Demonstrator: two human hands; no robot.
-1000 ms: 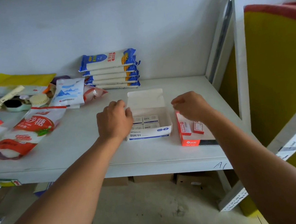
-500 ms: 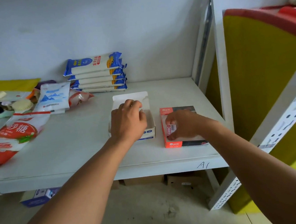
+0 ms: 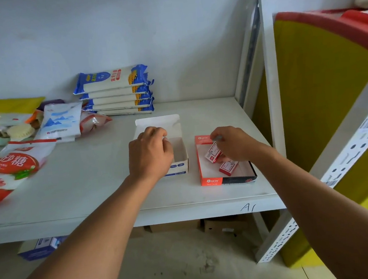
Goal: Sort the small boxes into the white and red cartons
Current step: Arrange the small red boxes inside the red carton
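Note:
The white carton [image 3: 181, 153] stands open at the middle of the shelf, its lid flap folded back. My left hand [image 3: 150, 154] lies knuckles-up over the carton's left half with its fingers curled down inside, and what they touch is hidden. To the right sits the flat red carton [image 3: 210, 181]. My right hand [image 3: 233, 144] pinches a small red box [image 3: 212, 154], which is tilted up over the red carton's far end. A second small red box [image 3: 227, 168] lies flat in the same carton, just nearer to me.
A stack of blue noodle packs [image 3: 115, 92] leans by the back wall. Bags of sugar [image 3: 12, 167] and salt [image 3: 61, 122] and small clutter fill the shelf's left side. A white shelf post [image 3: 273, 99] and a yellow panel [image 3: 322, 94] stand close on the right.
The view shifted right. My left hand went from the white carton's left side to over its inside. My right hand dropped into the red carton and tilted up a small red box.

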